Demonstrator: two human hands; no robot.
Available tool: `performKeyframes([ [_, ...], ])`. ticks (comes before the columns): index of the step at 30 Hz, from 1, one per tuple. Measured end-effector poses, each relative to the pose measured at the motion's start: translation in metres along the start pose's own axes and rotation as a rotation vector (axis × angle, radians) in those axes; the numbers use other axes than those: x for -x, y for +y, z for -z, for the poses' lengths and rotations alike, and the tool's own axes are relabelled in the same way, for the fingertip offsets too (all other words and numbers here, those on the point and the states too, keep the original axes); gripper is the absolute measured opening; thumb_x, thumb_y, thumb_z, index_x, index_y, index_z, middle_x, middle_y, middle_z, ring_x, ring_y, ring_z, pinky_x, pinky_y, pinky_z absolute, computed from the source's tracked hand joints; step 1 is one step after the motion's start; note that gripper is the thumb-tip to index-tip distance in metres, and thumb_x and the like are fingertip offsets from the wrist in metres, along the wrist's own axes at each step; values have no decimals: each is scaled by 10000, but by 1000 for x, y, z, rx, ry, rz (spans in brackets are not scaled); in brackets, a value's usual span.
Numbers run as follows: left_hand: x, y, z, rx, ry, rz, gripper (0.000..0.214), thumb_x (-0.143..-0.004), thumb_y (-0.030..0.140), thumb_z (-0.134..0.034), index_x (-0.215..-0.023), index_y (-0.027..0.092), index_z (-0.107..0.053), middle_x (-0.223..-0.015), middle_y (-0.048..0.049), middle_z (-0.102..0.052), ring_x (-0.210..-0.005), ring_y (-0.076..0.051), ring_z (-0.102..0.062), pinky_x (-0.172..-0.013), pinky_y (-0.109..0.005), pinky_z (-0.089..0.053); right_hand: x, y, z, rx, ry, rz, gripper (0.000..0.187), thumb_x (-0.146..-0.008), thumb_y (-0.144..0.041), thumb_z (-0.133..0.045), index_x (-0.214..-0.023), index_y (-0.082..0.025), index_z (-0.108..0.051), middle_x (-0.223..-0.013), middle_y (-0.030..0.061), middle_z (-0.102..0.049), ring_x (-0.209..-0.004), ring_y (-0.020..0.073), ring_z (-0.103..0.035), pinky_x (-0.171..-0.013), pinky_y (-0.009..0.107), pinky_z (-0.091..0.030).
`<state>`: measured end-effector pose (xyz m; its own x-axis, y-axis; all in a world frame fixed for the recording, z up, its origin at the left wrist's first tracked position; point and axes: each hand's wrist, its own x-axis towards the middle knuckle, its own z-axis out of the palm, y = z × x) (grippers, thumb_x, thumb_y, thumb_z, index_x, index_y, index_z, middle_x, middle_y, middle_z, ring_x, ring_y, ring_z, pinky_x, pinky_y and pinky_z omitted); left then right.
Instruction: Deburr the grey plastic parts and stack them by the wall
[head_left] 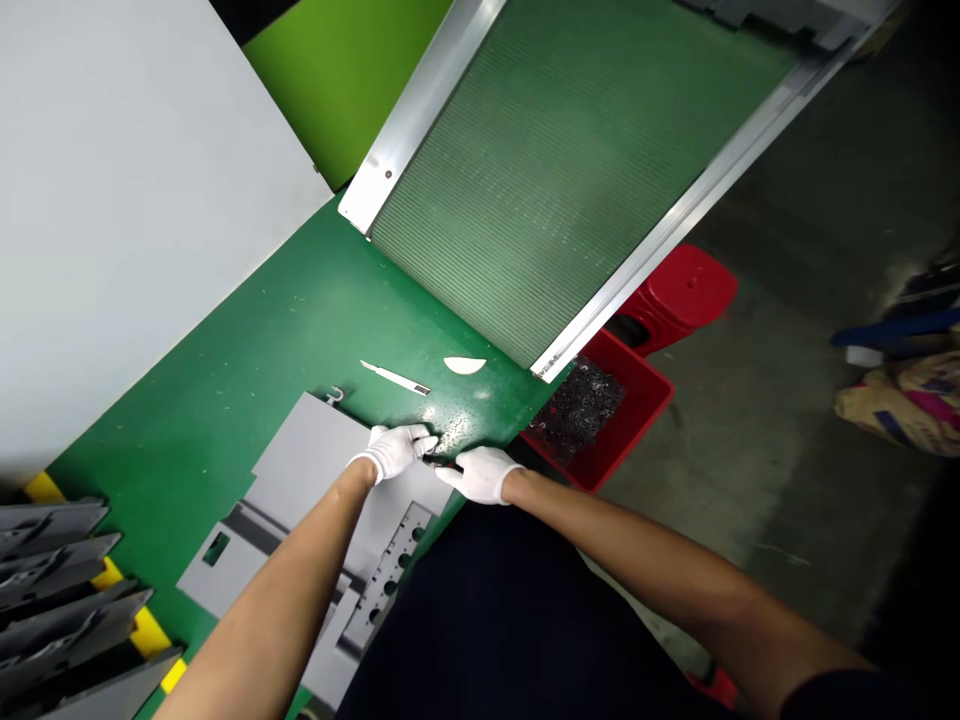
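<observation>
A flat grey plastic panel (315, 470) with slots and holes lies on the green table (247, 360) near its front edge. My left hand (397, 448), in a white glove, presses with curled fingers on the panel's right corner. My right hand (484, 472), also gloved, is closed on a small dark tool (442, 463) whose tip meets the panel's edge next to the left fingers. A thin knife-like blade (395, 377) and a white curved sliver (465, 365) lie on the table just beyond the hands.
A ribbed green conveyor belt (555, 170) with aluminium rails runs diagonally behind. A red bin (600, 410) of dark scraps and a red stool (686, 290) stand right of the table. Stacked grey panels (60, 590) sit lower left. A large white sheet (112, 200) fills the upper left.
</observation>
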<state>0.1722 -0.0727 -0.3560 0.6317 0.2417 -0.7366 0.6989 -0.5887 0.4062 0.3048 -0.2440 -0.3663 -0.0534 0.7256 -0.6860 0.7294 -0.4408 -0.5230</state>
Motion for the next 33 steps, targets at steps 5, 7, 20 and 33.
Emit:
performKeyframes([
  [5, -1, -3, -2, 22, 14, 11, 395, -937, 571, -417, -828, 263, -639, -758, 62, -703, -762, -160, -635, -888, -310, -351, 1, -2, 3, -2, -22, 1, 723, -925, -731, -278, -1069, -187, -732, -1081, 183, -743, -1013, 336, -697, -812, 405, -522],
  [7, 1, -3, -1, 29, 19, 12, 398, -941, 569, -411, -839, 265, -648, -776, 61, -712, -778, -159, -640, -897, -310, -348, 2, -3, 4, -9, -22, -1, 745, -933, -733, -250, -1069, -183, -733, -1071, 185, -744, -1018, 329, -697, -818, 397, -521],
  [20, 10, 4, 0, 34, 17, 11, 391, -939, 556, -419, -784, 264, -629, -756, 63, -713, -732, -149, -637, -885, -293, -375, -1, -12, -1, 110, 26, 40, 849, -949, -715, -146, -1034, -138, -763, -943, 223, -751, -921, 362, -723, -784, 446, -547],
  [33, 24, 8, 14, 35, 45, -24, 416, -949, 584, -382, -805, 249, -584, -776, 55, -693, -752, -157, -614, -850, -289, -391, 6, -22, 13, 76, 51, 28, 721, -950, -683, -266, -1068, -151, -738, -1006, 196, -749, -952, 342, -716, -797, 419, -543],
])
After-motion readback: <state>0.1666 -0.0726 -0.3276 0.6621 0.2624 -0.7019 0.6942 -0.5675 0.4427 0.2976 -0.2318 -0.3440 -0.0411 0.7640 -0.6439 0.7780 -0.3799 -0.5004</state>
